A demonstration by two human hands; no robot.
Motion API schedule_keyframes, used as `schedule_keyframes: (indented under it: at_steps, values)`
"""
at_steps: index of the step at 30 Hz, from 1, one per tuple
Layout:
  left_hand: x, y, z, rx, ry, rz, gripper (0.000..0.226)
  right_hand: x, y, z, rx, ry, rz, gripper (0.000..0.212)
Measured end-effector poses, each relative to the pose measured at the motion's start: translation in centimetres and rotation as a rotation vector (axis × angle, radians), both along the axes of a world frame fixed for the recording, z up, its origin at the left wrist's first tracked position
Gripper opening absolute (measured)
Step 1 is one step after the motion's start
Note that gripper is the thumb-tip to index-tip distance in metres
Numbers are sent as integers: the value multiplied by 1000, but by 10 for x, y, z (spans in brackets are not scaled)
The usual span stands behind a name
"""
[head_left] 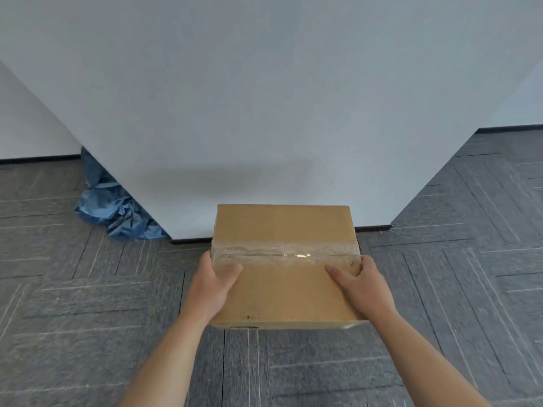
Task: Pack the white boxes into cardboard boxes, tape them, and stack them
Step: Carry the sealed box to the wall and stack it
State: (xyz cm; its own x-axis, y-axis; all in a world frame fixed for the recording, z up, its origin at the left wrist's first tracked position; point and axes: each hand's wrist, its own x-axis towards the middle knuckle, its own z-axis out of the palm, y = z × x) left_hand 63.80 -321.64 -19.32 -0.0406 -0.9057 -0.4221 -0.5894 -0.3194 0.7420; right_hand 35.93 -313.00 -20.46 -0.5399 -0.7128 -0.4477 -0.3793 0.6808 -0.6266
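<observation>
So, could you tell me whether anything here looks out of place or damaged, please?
The clear tape across the cardboard box is wrinkled and bunched rather than flat. A crumpled blue sheet lies on the floor, wedged against the left side of the white pillar, looking discarded.

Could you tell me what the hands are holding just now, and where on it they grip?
Left hand and right hand hold the taped cardboard box by its opposite short sides, thumbs on top.

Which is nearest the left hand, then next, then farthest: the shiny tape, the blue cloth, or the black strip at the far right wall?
1. Shiny tape: on the box top, at the left hand.
2. Blue cloth: on the floor, leftward.
3. Black strip: far off to the right.
</observation>
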Motion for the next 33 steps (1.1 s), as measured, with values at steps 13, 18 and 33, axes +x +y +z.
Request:
schedule_keyframes:
  at_steps: [13,18,33]
  values:
    - [-20,-78,-199,-54,-22,30,48,-28,-90,-196,-58,16,42,60]
    - [-19,-95,-231,-55,-2,44,53,-28,-110,-222,-78,54,43,59]
    - [-25,-110,-240,-104,-65,63,69,-40,-121,-234,-107,114,110,61]
